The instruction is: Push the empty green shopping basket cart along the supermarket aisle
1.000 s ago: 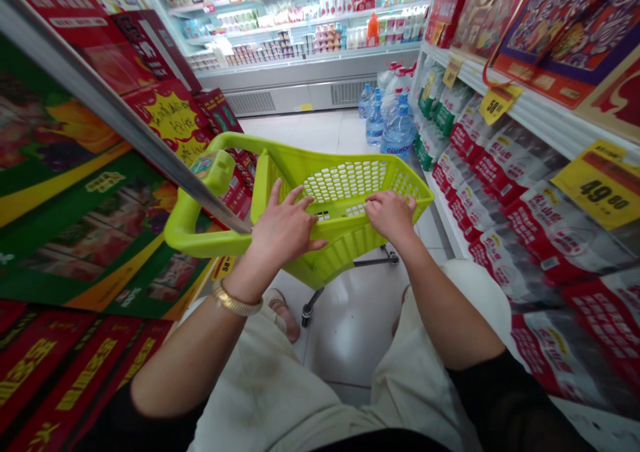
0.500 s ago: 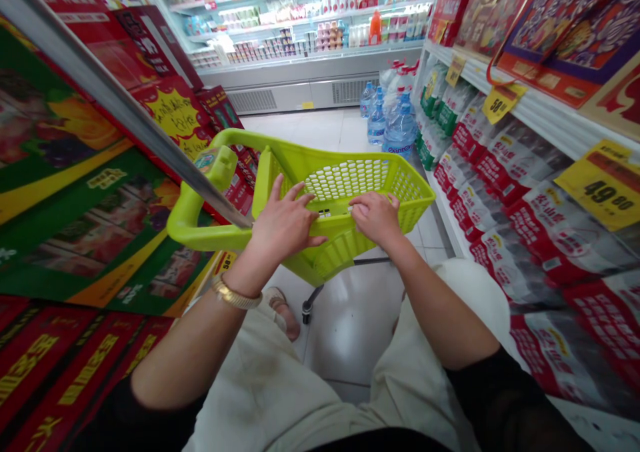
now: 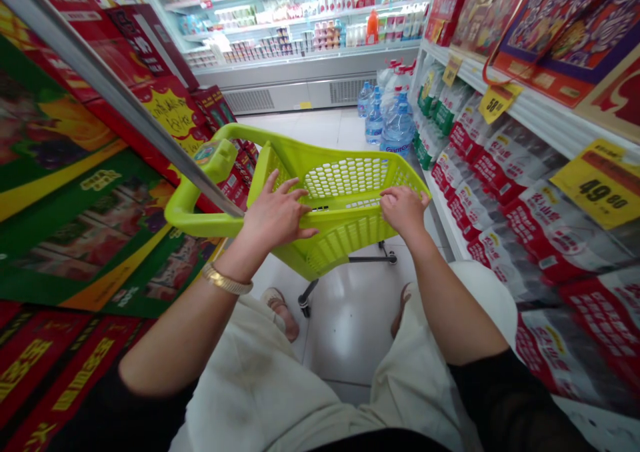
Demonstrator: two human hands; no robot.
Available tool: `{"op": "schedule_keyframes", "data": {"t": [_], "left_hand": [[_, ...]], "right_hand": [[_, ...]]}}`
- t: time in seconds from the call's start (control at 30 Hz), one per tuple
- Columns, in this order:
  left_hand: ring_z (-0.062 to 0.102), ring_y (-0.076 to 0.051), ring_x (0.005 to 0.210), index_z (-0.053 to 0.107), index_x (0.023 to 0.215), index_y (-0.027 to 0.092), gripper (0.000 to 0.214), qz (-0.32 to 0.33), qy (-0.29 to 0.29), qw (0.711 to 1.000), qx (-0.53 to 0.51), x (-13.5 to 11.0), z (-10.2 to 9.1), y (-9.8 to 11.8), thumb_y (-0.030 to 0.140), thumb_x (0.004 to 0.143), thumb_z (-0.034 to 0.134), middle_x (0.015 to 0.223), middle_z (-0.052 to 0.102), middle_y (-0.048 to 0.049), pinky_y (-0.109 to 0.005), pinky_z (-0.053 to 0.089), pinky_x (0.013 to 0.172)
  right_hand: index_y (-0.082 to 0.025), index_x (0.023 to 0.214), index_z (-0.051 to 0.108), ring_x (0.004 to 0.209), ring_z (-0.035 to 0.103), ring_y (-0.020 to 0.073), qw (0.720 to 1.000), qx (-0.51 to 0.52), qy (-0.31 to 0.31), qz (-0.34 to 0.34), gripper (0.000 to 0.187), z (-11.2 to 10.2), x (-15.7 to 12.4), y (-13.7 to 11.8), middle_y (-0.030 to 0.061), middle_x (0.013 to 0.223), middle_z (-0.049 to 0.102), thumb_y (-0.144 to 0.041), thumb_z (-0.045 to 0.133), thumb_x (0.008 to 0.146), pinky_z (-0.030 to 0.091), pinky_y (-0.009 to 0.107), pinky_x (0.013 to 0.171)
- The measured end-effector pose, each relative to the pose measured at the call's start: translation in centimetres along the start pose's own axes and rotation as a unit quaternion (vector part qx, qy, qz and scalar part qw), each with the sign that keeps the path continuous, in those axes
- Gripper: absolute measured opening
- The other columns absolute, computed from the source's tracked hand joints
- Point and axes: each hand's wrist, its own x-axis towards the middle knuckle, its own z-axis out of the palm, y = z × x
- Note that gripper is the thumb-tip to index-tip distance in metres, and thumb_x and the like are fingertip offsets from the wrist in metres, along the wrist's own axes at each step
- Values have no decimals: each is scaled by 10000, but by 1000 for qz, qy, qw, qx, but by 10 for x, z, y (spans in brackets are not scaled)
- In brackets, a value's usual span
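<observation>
Several fingers of the left hand (image 3: 277, 213) lie spread and unclenched over the near rim (image 3: 350, 213) of the cart (image 3: 345, 233), thumb pointing right along its outer side. Fingers of the right hand (image 3: 404, 210) are bent over the same rim farther right; I cannot tell whether they grip it or only rest there. The cart is thus directly under both hands, its slotted far wall (image 3: 345, 179) beyond the fingertips. Inside, low down, shows a dark patch (image 3: 320, 209), too small to make out. The handle (image 3: 200, 225) juts left, and in this view a metal bar (image 3: 135, 107) slants across it toward the left wrist, which wears a gold bracelet (image 3: 227, 280).

Below is a shiny, pale tiled floor (image 3: 345, 325). On the left, green boxes (image 3: 90, 192) with fruit pictures stand above red boxes (image 3: 60, 365). On the right, a white shelf (image 3: 533, 109) has gift boxes (image 3: 570, 32) on top, wrapped bottle packs (image 3: 530, 199) beneath, and yellow tags (image 3: 600, 185) along its edge. At the far side, a lit cooler (image 3: 295, 77) holds rows of tubs (image 3: 257, 52) and bottles; water jugs (image 3: 397, 131) stand on the floor before its right end.
</observation>
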Motion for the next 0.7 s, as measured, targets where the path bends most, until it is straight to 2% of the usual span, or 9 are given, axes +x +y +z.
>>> {"op": "schedule_keyframes", "data": {"t": [0.17,0.27,0.37,0.5,0.7], "left_hand": [[432,-278,1442,772,1036,223,253,-18,7,999,-38,-4,-8,5,417,918,661,1349,684,-23,-567,96,1281],[442,-292,1437,780,1019,227,249,-17,2,1000,-26,-2,-6,6,419,912,662,1347,684,-40,-571,97,1278],[442,-314,1442,794,1014,243,259,-8,-4,1000,-1,0,0,5,437,880,686,1354,679,-60,-572,97,1276],[438,-312,1448,793,1058,270,306,-2,-7,1000,10,0,4,0,486,869,688,1366,675,-46,-555,96,1276],[458,-327,1426,794,1058,249,390,25,-10,999,29,1,11,-17,567,871,667,1331,691,-63,-585,154,1255]], "right_hand": [[-253,954,778,1042,594,282,999,5,-13,-43,268,9,-17,-29,80,1066,708,-269,519,885,219,554,1139],[-271,960,775,1039,594,269,994,37,-39,-91,262,13,-30,-55,69,1063,714,-273,517,916,208,531,1146],[-282,975,770,1053,595,262,989,54,-56,-125,255,14,-38,-70,65,1078,721,-293,518,940,186,519,1154],[-280,963,771,1043,600,255,989,42,-67,-123,263,12,-36,-67,59,1083,725,-290,509,943,155,522,1159],[-267,921,769,1022,596,252,996,9,-42,-84,259,9,-23,-38,51,1032,719,-267,510,906,167,529,1138]]}}
